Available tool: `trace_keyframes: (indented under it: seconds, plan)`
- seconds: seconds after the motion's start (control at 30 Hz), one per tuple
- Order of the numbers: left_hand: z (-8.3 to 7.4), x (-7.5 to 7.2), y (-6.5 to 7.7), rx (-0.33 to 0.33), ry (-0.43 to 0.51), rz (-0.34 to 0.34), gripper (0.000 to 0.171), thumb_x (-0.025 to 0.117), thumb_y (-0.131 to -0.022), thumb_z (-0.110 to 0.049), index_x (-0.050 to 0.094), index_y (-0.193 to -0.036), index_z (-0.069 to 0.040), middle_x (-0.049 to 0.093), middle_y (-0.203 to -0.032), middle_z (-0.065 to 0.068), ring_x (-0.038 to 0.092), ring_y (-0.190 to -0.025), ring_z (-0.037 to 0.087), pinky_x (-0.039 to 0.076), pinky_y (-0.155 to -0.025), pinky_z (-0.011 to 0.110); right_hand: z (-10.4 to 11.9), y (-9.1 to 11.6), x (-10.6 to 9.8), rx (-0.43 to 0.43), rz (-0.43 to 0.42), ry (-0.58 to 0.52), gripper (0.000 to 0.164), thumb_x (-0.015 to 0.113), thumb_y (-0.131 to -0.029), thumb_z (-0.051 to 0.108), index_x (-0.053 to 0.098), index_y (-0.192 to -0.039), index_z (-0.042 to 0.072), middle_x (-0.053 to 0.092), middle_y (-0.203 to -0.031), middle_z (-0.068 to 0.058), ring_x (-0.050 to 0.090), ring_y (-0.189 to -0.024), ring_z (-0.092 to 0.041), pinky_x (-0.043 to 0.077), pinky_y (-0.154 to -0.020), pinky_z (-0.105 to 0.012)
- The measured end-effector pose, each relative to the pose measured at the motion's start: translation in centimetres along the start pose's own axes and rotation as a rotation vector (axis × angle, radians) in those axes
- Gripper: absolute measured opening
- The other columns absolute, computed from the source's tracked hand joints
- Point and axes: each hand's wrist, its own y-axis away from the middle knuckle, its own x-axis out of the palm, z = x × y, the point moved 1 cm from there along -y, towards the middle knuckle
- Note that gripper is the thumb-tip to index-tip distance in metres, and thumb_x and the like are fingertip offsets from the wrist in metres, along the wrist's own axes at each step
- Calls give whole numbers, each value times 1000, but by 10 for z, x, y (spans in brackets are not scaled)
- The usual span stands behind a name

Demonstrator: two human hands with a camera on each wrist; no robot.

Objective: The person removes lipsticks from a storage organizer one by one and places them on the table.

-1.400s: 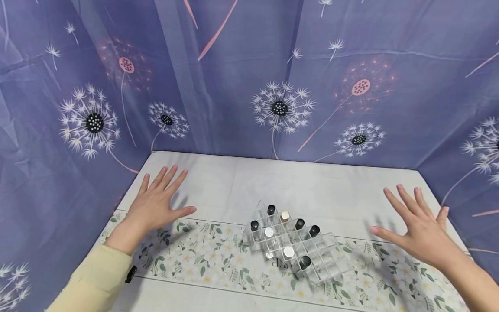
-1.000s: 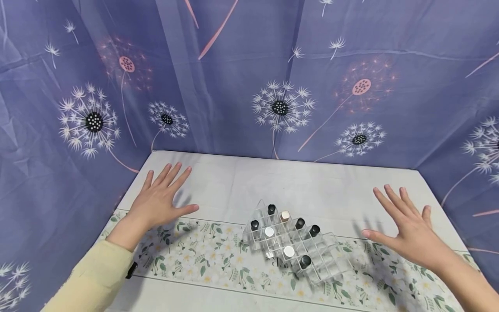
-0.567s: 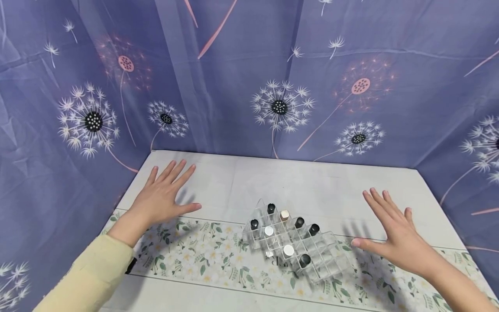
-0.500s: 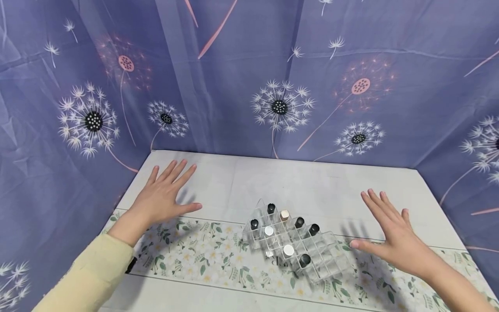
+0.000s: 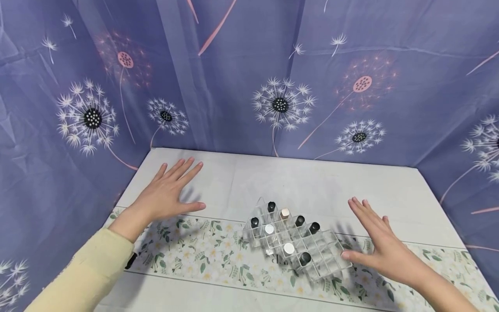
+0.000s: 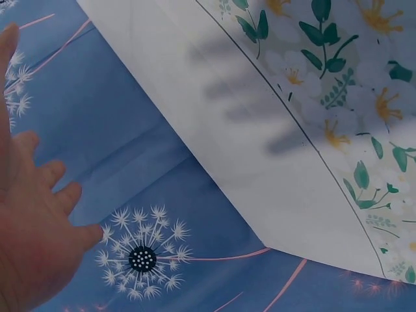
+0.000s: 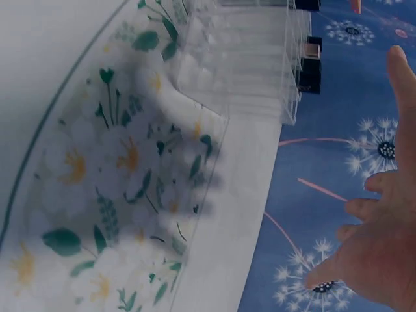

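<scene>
A: Where does the clear divided holder (image 5: 322,245) sit?

B: On the counter (image 5: 304,182), about midway between its left and right edges. The capped tubes (image 5: 305,258) stand in some of its compartments.

A: And its long axis?

B: Aslant: the left end lies nearer the counter's far edge, the right end farther from it.

A: Which hand is nearer?

B: The right hand (image 5: 383,249), just beside that right end; from its fingers the holder lies to the left. The thumb's tip overlaps the holder's outline from above, but the right wrist view shows a gap, so I judge them apart.

A: The left hand (image 5: 165,193)?

B: Over the counter's left part, well apart from the holder, which lies to its right and nearer the person.

A: Fingers?

B: Left ones straight and spread; right ones straight, closer together, thumb held out. Neither hand grips anything.
</scene>
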Motion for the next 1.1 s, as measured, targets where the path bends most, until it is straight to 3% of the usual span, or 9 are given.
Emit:
trace_keyframes:
  seconds: [0.33,0.47,0.5,0.6,0.7,0.77,0.83,0.97,1.1]
  plan:
    - [-3,1,-7,45,69,10,112,62,-91,-82,11,-174,-28,3,-181,2,6,-166,32,-1,-132,64,8,5,20,-11,47,-114,129,97,-76,23,12,-174,20,9,-178,-19,-7,-160,2,-17,-120,-77]
    - [-4,4,-8,53,125,12,112,67,-91,-78,11,-174,-28,3,-181,2,7,-166,32,0,-133,63,11,7,28,0,36,-93,134,99,-73,27,11,-174,21,11,-178,-20,-5,-160,3,-13,-132,-47]
    - [-4,5,-9,53,140,13,112,68,-91,-77,11,-174,-29,3,-181,2,7,-166,32,0,-133,63,13,8,30,10,34,-94,135,99,-73,28,10,-174,22,11,-178,-20,-4,-160,3,-10,-133,-47]
    - [-4,7,-10,56,172,15,111,69,-91,-75,11,-174,-29,3,-181,1,8,-166,31,1,-133,62,16,11,36,63,37,-110,137,100,-72,31,10,-174,26,10,-179,-15,-2,-159,3,9,-130,-68]
    - [-3,9,-11,64,185,16,111,69,-91,-75,11,-174,-30,4,-181,1,8,-166,30,1,-133,62,19,14,41,107,33,-129,138,101,-70,34,10,-174,29,11,-179,-10,1,-158,4,23,-105,-93]
    - [-3,9,-13,69,191,15,111,69,-91,-75,11,-174,-30,3,-181,0,8,-166,30,2,-133,62,20,16,45,105,21,-112,139,102,-69,38,11,-174,29,12,-179,-8,3,-157,5,28,-103,-91]
    - [-4,10,-14,73,196,14,111,69,-91,-75,12,-174,-29,3,-180,0,8,-166,29,2,-133,62,21,17,50,86,1,-78,141,102,-67,41,12,-174,26,17,-178,-9,7,-157,6,31,-115,-78]
    - [-6,10,-17,84,208,14,110,70,-91,-74,13,-174,-29,4,-180,0,9,-166,30,2,-133,62,22,19,58,48,-37,-36,143,103,-62,45,16,-174,22,27,-175,-16,12,-153,11,39,-111,-73]
    - [-8,10,-19,90,219,16,110,71,-91,-73,13,-174,-29,5,-180,0,10,-166,31,3,-133,62,22,22,65,48,-54,-28,144,103,-60,47,18,-173,21,30,-173,-16,14,-150,14,42,-97,-85]
